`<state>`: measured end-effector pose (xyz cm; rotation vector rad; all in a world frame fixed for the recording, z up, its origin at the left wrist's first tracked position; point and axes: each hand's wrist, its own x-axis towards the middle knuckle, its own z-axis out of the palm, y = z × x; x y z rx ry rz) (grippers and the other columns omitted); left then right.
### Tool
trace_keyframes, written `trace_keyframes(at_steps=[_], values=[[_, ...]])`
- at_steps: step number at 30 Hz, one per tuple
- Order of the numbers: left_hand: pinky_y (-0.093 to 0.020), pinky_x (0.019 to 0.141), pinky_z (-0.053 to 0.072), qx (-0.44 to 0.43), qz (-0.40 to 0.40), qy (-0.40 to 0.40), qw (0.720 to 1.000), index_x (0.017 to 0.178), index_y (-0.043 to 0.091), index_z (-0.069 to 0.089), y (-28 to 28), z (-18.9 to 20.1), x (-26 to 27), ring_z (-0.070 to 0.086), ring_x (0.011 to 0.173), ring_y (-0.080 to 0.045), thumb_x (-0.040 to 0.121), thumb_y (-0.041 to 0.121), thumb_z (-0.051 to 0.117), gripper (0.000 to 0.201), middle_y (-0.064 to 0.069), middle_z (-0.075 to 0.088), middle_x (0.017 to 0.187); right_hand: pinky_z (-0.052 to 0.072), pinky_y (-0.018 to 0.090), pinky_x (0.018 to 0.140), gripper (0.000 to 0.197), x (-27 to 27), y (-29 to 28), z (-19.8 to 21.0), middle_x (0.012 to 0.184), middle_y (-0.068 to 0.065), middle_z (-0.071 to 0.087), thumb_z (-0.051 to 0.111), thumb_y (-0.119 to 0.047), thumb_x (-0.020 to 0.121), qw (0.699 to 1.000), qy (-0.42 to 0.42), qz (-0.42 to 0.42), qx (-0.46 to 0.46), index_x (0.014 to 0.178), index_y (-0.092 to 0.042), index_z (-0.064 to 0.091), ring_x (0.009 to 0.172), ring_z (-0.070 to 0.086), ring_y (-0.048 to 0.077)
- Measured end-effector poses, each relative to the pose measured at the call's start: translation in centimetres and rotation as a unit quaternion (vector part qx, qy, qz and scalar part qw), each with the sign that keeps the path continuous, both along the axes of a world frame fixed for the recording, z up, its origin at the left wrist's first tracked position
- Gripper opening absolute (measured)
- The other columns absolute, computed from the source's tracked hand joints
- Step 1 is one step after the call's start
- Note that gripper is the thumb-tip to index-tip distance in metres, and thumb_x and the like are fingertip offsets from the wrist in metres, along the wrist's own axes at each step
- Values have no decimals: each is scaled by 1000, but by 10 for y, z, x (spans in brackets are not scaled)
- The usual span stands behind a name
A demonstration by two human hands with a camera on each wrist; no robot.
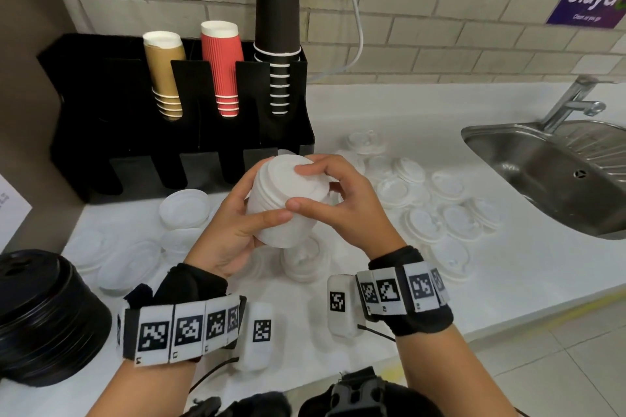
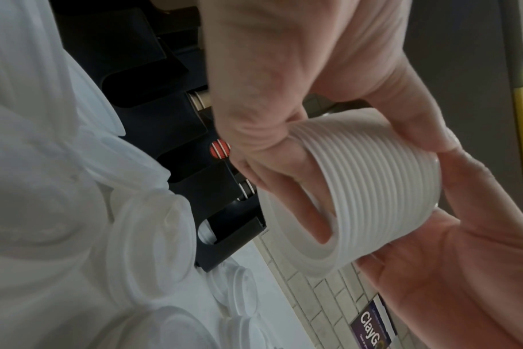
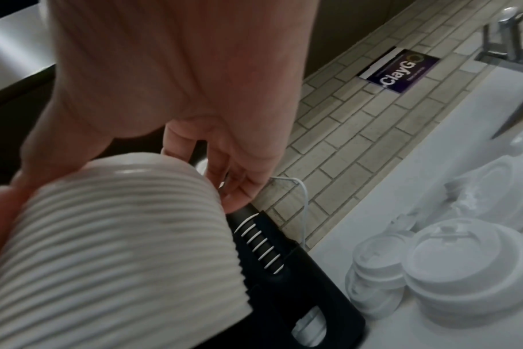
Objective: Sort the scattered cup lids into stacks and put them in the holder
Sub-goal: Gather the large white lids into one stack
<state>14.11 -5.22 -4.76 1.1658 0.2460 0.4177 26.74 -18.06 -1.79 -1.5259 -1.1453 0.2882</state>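
Observation:
A tall stack of white cup lids [image 1: 286,200] is held tilted above the counter, in front of the black holder [image 1: 176,145]. My left hand [image 1: 237,223] grips the stack's side from below, thumb across it. My right hand [image 1: 335,200] pinches the top lid, thumb and forefinger on its rim. The ribbed stack [image 2: 373,189] fills the left wrist view and shows again as the stack [image 3: 120,248] in the right wrist view. Several loose white lids [image 1: 440,210] lie scattered on the white counter to the right, and clear lids [image 1: 184,206] lie to the left.
The holder carries brown cups [image 1: 164,74], red cups [image 1: 222,68] and black cups [image 1: 277,30]. A pile of black lids [image 1: 44,318] sits at the front left. A steel sink [image 1: 555,173] with a tap [image 1: 572,101] lies to the right. A small lid stack [image 3: 469,271] stands near the holder's end.

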Motion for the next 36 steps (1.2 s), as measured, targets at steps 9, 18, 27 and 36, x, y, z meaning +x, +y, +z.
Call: trace_keyframes(at_steps=[9, 18, 27, 36], values=[[-29, 77, 59, -56, 25, -43, 997, 131, 35, 53, 5, 0, 5, 65, 112, -12, 30, 41, 100, 112, 7, 67, 123, 41, 8, 88, 28, 50, -17, 32, 129, -2, 55, 47, -23, 100, 995, -9, 44, -90, 126, -32, 52, 111, 53, 1], [-27, 76, 59, -57, 13, -56, 997, 132, 31, 52, 2, 8, 7, 67, 110, -12, 30, 43, 100, 114, 8, 70, 118, 40, 38, 102, 73, 133, -58, -14, 130, -1, 51, 81, -46, 70, 748, -240, -75, -614, 132, -26, 48, 121, 45, 22], [-27, 79, 59, -64, -6, -81, 995, 125, 33, 56, 1, 10, 5, 66, 112, -12, 40, 43, 98, 95, 8, 70, 119, 34, 41, 102, 77, 138, -51, -32, 128, -3, 51, 82, -41, 67, 747, -278, -49, -602, 131, -34, 40, 123, 39, 25], [-28, 78, 59, -91, 16, -79, 993, 129, 28, 53, 1, 8, 1, 66, 112, -15, 41, 45, 98, 101, 5, 71, 119, 39, 27, 91, 67, 141, -50, 1, 115, -14, 51, 84, -24, 69, 891, -151, -33, -427, 123, -34, 45, 109, 47, 13]])
